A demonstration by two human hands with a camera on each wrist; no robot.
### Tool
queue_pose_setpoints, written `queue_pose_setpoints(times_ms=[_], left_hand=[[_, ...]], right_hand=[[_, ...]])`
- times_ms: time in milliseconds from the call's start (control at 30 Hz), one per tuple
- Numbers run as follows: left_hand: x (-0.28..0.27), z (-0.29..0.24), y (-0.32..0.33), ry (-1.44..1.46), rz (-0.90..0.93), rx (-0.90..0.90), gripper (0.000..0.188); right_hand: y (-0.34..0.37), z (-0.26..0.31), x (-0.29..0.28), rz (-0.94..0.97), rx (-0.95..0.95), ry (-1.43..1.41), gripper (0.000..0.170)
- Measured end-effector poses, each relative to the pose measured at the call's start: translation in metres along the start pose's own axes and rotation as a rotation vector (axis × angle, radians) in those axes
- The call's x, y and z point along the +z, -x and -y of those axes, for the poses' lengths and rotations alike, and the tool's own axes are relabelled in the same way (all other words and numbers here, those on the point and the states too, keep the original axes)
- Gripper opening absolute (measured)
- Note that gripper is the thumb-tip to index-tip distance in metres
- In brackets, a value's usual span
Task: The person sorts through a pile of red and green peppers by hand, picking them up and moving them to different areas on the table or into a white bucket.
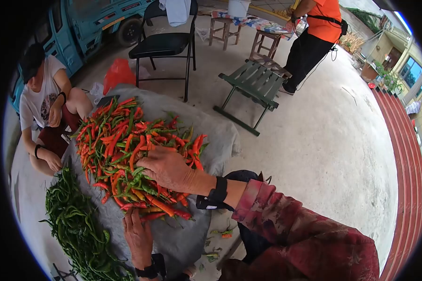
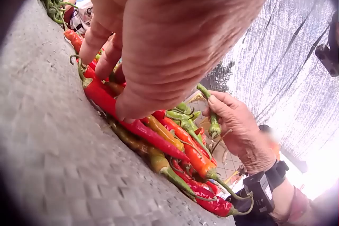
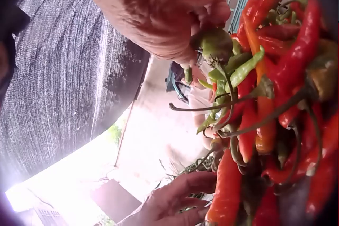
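A heap of red, orange and green peppers (image 1: 117, 154) lies on a grey woven sheet (image 1: 220, 126). Over its near right side, my right hand (image 1: 171, 169) pinches a green pepper between thumb and fingers; the left wrist view shows that hand (image 2: 241, 130) and the pepper (image 2: 214, 124), and the right wrist view shows the pepper's end (image 3: 216, 45) at the fingers (image 3: 198, 19). My left hand (image 1: 138, 238) is at the heap's near edge, its extended fingers resting on a long red pepper (image 2: 100, 94). The left fingertips are partly hidden among peppers.
Green peppers (image 1: 75, 220) form a long separate pile at the left. A seated person (image 1: 49, 93) reaches toward its far end. Beyond the sheet stand a black folding chair (image 1: 164, 45), a green slatted stool (image 1: 253, 84), a red bag (image 1: 118, 75) and a person in orange (image 1: 324, 21).
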State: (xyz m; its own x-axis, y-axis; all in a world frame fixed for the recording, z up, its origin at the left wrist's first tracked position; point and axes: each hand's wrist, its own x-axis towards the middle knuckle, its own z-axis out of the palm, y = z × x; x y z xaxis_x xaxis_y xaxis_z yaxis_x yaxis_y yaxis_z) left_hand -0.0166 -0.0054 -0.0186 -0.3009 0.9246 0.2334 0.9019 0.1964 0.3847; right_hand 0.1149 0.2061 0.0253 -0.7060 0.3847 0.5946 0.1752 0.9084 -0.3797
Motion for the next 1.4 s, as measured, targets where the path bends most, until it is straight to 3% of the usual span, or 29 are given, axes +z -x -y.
queue_pose_setpoints(times_ms=[200,333,433,600,733,1100,1233,1267,1333,1400], left_hand=[[-0.001,-0.001,-0.002,0.028,0.016,0.004,0.057],[-0.004,-0.006,-0.005,0.011,0.033,-0.020,0.056],[0.002,-0.001,-0.001,0.005,-0.032,0.010,0.054],[0.004,0.002,-0.003,-0.025,-0.078,0.049,0.052],[0.002,0.001,-0.001,-0.004,-0.058,0.001,0.053],[0.003,0.001,-0.002,0.037,-0.059,0.007,0.053],[0.011,0.005,-0.001,0.024,-0.083,0.031,0.054],[0.008,0.004,-0.001,0.024,-0.070,0.035,0.055],[0.005,0.002,-0.002,-0.008,-0.056,0.067,0.052],[0.001,-0.001,-0.003,0.003,-0.011,0.016,0.053]], right_hand=[[0.004,0.002,0.009,0.149,0.064,-0.004,0.038],[0.005,0.004,0.005,0.140,0.050,-0.070,0.036],[-0.002,0.004,-0.003,-0.102,-0.010,-0.153,0.025],[-0.008,-0.006,-0.013,-0.194,0.351,-0.595,0.019],[-0.008,-0.017,-0.015,-0.126,0.424,-0.593,0.022],[-0.007,-0.002,-0.007,-0.106,0.271,-0.420,0.017],[0.001,-0.014,0.011,-0.115,-0.126,0.111,0.015],[0.000,-0.003,0.007,-0.133,-0.051,0.007,0.015],[-0.001,0.005,0.003,-0.099,-0.147,0.062,0.011],[-0.001,0.006,0.006,-0.018,-0.124,0.108,0.010]])
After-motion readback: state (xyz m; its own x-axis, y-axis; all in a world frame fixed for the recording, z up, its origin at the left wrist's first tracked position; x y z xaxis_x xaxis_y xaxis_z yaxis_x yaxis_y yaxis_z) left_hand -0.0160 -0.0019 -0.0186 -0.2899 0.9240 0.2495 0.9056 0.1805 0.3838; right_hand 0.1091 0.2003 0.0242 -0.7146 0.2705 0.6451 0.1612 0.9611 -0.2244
